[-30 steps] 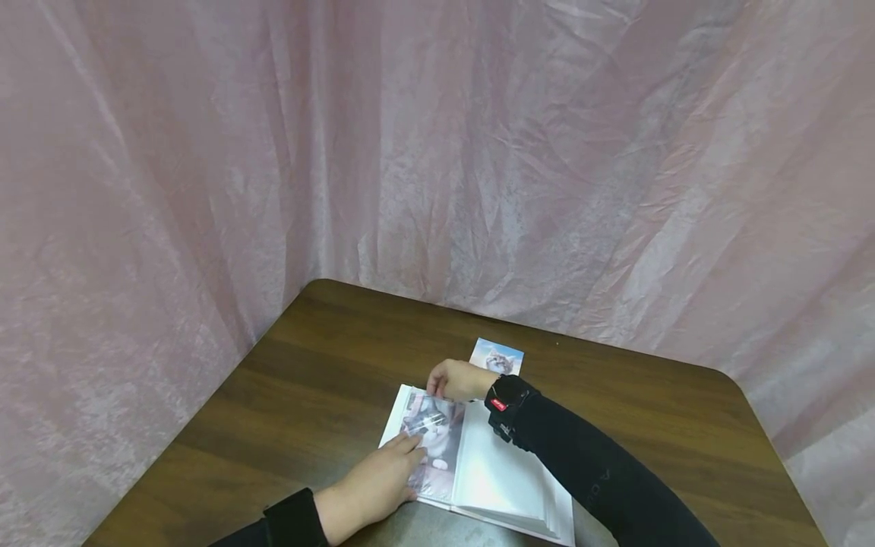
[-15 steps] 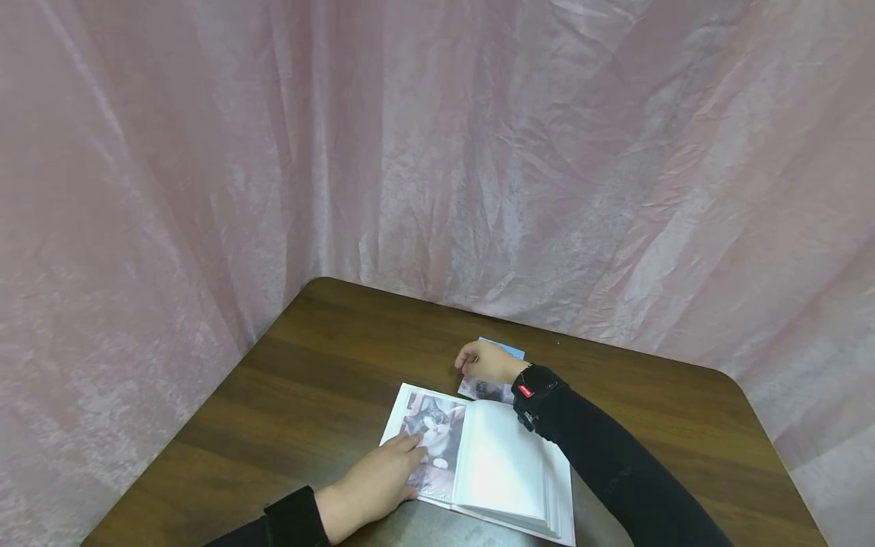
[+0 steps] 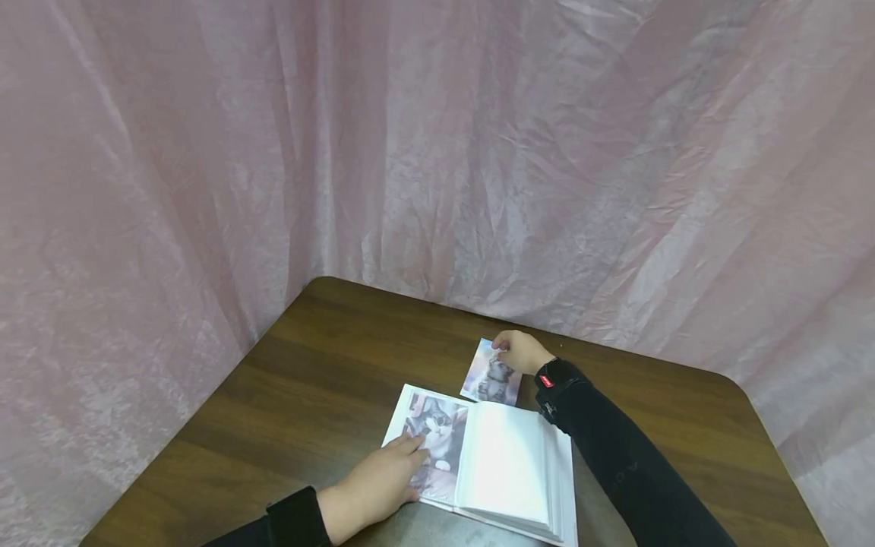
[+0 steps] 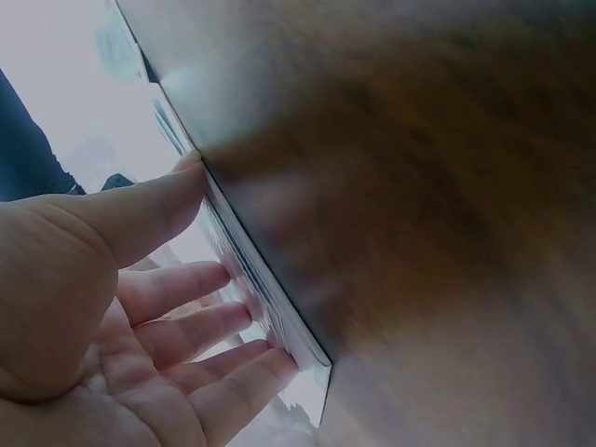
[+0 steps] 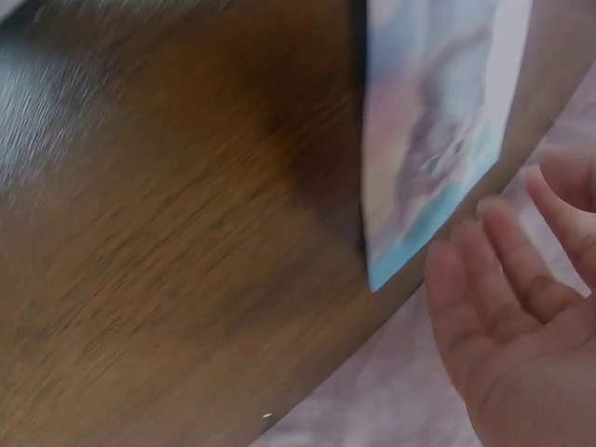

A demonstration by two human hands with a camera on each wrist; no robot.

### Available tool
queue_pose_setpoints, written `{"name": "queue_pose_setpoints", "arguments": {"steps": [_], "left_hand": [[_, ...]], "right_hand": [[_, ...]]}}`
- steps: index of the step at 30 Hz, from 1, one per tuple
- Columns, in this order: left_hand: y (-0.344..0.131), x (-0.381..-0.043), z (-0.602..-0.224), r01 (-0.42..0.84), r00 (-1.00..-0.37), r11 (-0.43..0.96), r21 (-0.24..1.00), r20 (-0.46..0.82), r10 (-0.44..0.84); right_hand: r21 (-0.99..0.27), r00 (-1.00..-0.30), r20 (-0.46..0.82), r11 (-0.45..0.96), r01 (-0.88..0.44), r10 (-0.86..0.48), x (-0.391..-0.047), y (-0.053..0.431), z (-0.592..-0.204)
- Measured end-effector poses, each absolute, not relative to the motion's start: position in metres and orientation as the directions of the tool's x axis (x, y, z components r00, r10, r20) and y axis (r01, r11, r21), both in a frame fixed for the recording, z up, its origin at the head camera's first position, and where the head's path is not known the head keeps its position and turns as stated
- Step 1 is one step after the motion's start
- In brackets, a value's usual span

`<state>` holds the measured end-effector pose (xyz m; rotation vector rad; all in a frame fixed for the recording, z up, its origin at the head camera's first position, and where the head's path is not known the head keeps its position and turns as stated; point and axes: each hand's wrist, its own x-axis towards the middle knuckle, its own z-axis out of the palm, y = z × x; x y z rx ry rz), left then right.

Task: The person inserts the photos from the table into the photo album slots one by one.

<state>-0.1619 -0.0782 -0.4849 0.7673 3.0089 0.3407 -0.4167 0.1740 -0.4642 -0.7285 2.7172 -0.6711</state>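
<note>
A photo album (image 3: 509, 456) lies spread on the table, a photo of a grey-and-white cat (image 3: 440, 422) on its left page and a white page on the right. My left hand (image 3: 376, 482) rests on that left page, its fingers over the photo and its thumb by the album's lower edge in the left wrist view. Beyond the album lies a loose kitten photo (image 3: 492, 384) with a blue top edge. My right hand (image 3: 522, 353) is over its upper right corner. The right wrist view has these fingers (image 5: 498, 279) loosely bent beside the photo's blue end, holding nothing.
The brown wooden table (image 3: 328, 357) extends around the album on both sides. A pink velvety curtain (image 3: 437, 167) hangs behind the table's far edge.
My right hand has moved from the top of the album's left page, away and to the right, to the loose kitten photo. More of that photo now shows. My left hand has stayed put.
</note>
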Motion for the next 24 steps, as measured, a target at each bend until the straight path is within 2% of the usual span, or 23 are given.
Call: {"name": "queue_pose_setpoints", "arguments": {"steps": [7,11,21,24], "left_hand": [[-0.079,-0.163,-0.486,0.498,-0.867,0.849,0.176,0.066,0.494],[-0.080,-0.164,-0.486,0.498,-0.866,0.846,0.190,0.055,0.497],[-0.082,-0.167,-0.485,0.501,-0.864,0.842,0.200,0.060,0.499],[-0.082,-0.167,-0.484,0.497,-0.865,0.842,0.211,0.050,0.499]], "right_hand": [[-0.397,-0.868,-0.155,0.834,-0.382,-0.472,-0.422,0.186,-0.475],[-0.397,-0.863,-0.187,0.840,-0.370,-0.469,-0.420,0.188,-0.477],[-0.355,-0.890,-0.095,0.850,-0.389,-0.447,-0.420,0.185,-0.481],[-0.378,-0.896,-0.092,0.848,-0.372,-0.434,-0.419,0.183,-0.483]]}}
